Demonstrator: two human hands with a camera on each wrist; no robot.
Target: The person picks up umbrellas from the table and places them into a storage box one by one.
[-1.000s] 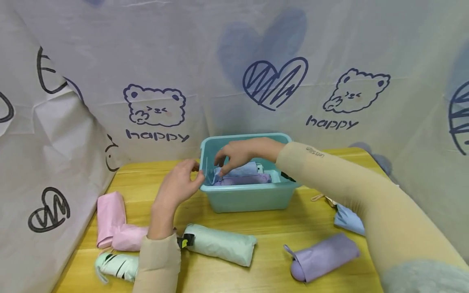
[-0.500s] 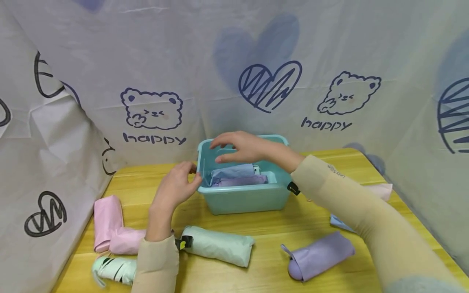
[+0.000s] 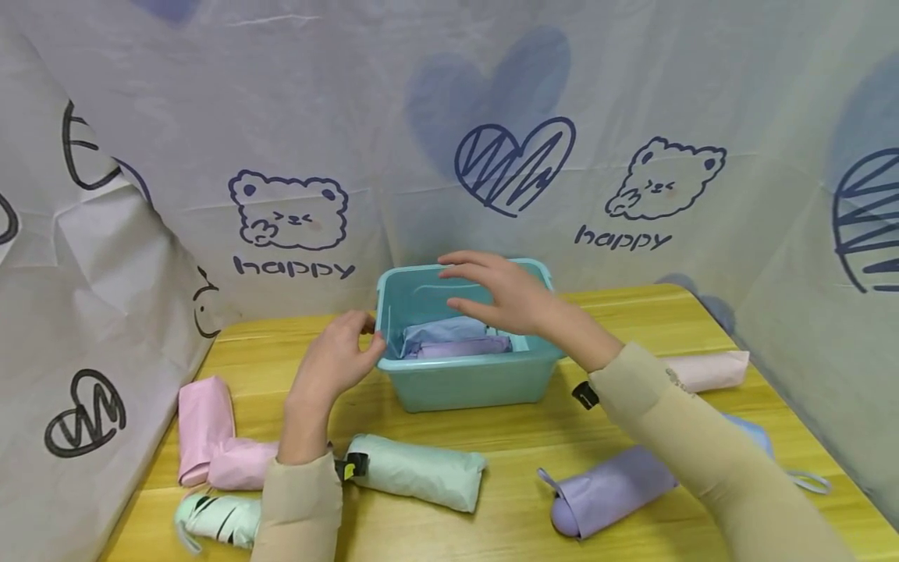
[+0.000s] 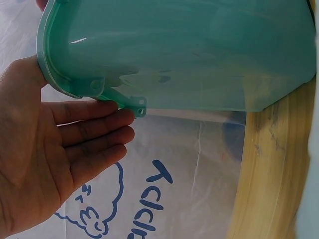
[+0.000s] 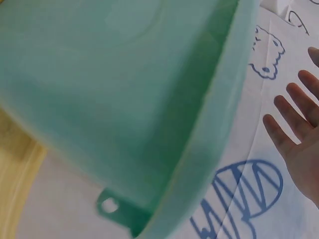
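A turquoise plastic bin stands at the back of the table. Inside lie folded umbrellas in cloth sleeves, a blue umbrella behind a purple umbrella. My left hand holds the bin's left rim; in the left wrist view the thumb passes behind the rim while the straight fingers lie along the outside. My right hand hovers above the bin's right half, fingers spread and nothing in it. In the right wrist view this hand is partly cut off, apart from the bin wall.
Pink umbrellas and a striped mint umbrella lie at left, a mint-green umbrella at front centre. To the right are a purple umbrella, a pale pink umbrella and a blue umbrella. A printed cloth hangs behind.
My right hand has let go of the blue umbrella in the bin, risen and moved right with its fingers spreading. My left hand has stayed at the rim.
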